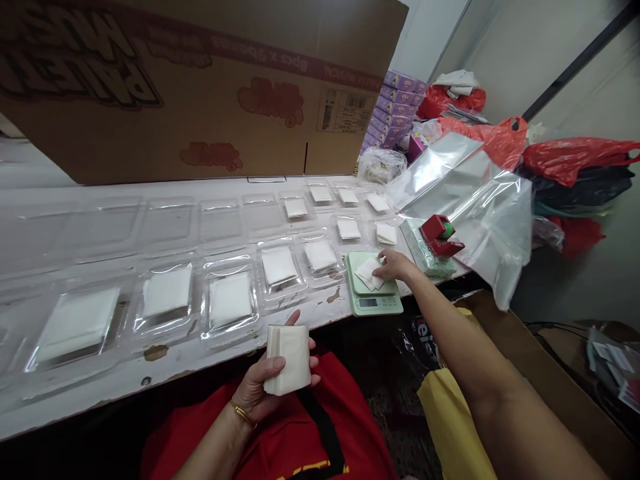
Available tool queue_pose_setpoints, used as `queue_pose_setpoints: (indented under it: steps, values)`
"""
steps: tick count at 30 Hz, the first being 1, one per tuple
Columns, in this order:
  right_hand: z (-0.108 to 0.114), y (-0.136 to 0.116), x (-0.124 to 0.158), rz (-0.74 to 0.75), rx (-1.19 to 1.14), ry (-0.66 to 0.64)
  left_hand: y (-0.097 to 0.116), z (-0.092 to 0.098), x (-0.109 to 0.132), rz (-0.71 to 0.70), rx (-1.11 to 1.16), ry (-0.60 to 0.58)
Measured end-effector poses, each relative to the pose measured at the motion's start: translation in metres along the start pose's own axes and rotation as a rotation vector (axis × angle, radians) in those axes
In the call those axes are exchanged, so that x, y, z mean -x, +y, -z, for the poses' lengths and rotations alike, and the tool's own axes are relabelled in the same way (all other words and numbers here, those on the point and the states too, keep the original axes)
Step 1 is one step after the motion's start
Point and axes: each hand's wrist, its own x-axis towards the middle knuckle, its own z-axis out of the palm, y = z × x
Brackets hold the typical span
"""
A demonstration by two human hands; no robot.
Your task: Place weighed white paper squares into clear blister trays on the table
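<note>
My left hand is closed round a stack of white square sheets, held above my lap near the table's front edge. My right hand reaches out to a small pale green scale and pinches a few white sheets lying on its pan. Rows of clear plastic trays cover the white table. Several trays hold a white stack; those at the back left are bare.
A big brown cardboard box stands along the table's back. At the right lie clear plastic bags, a red tape dispenser, stacked purple boxes and red plastic bags. An open carton sits on the floor.
</note>
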Motion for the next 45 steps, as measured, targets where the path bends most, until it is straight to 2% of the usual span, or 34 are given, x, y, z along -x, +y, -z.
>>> queue_pose_setpoints:
  steps: [5,14,16,18,20,22,24,26,30,34,37,40,42,45]
  values:
    - [0.001,-0.002,-0.005,0.016,-0.023,-0.054,0.002,0.0,0.002,-0.015,0.005,-0.003]
    - [-0.018,0.0,0.016,0.1,-0.172,0.061,0.004,0.008,0.0,-0.033,0.035,0.039]
    - [-0.017,-0.001,0.019,0.151,-0.276,0.038,0.006,0.009,0.0,-0.045,0.04,0.048]
    - [-0.012,-0.007,0.016,0.239,-0.453,-0.039,0.009,0.009,-0.002,-0.056,0.043,0.042]
    - [-0.001,-0.025,0.007,0.351,-0.601,-0.108,0.014,0.01,-0.003,-0.081,0.054,0.035]
    - [0.013,-0.058,-0.009,0.458,-0.611,-0.105,0.021,0.011,-0.005,-0.113,0.071,0.022]
    - [0.026,-0.105,-0.031,0.555,-0.543,-0.093,0.031,0.013,-0.005,-0.143,0.08,0.009]
    - [0.033,-0.159,-0.057,0.622,-0.463,-0.134,0.043,0.014,-0.002,-0.154,0.075,0.011]
    - [0.027,-0.26,-0.114,0.672,-0.352,-0.288,0.071,0.015,0.01,-0.21,0.038,0.078]
    - [0.01,-0.324,-0.159,0.668,-0.198,-0.351,0.093,0.015,0.028,-0.327,-0.052,0.15]
    - [0.002,-0.347,-0.175,0.656,-0.097,-0.28,0.101,0.018,0.038,-0.358,-0.084,0.175]
    - [-0.001,-0.349,-0.17,0.684,-0.071,-0.134,0.104,0.02,0.043,-0.353,-0.039,0.162]
    - [-0.003,-0.339,-0.149,0.71,-0.084,-0.037,0.105,0.02,0.042,-0.364,0.011,0.143]
    - [-0.011,-0.313,-0.085,0.822,-0.19,0.056,0.108,0.017,0.039,-0.39,0.041,0.118]
